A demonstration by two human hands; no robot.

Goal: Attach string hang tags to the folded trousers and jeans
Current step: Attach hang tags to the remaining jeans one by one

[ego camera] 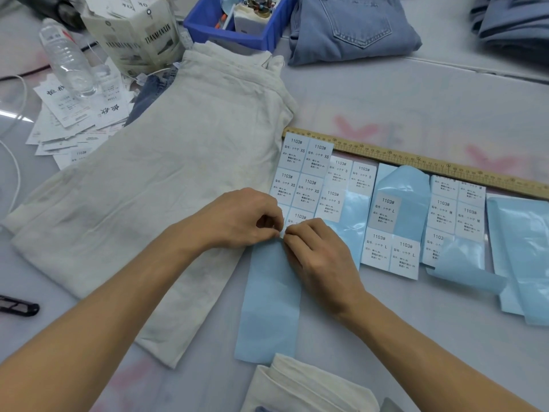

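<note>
1. Landmark: the wooden ruler (416, 162) lies across the bench (416, 93). Just below it sit sheets of size stickers (309, 173) on blue backing, marked 1103# with XS, S, L, M.
2. The cream trousers (178, 162) lie flat, left of the ruler's near end; their right edge touches the XS sheet.
3. Left hand (237, 218) and right hand (320, 257) meet below the ruler's left end, at the lower edge of the XS sheet. Both grips are pinched, fingertips curled together on what appears to be a sticker corner or its backing strip (270, 292); the fingers hide the exact contact.
4. Judged step: peeling a size sticker, ahead of tagging.
5. Loose hang tags (80, 114) lie heaped far left of the ruler, beyond the trousers, beside a clear bottle (68, 60). Folded jeans (350, 28) rest above the ruler.
6. Risks:
   - the sticker could tear or curl onto itself if pulled at a steep angle;
   - the backing could lift and drag neighbouring stickers;
   - the wrong size could be taken, as XS and S sheets abut.
</note>
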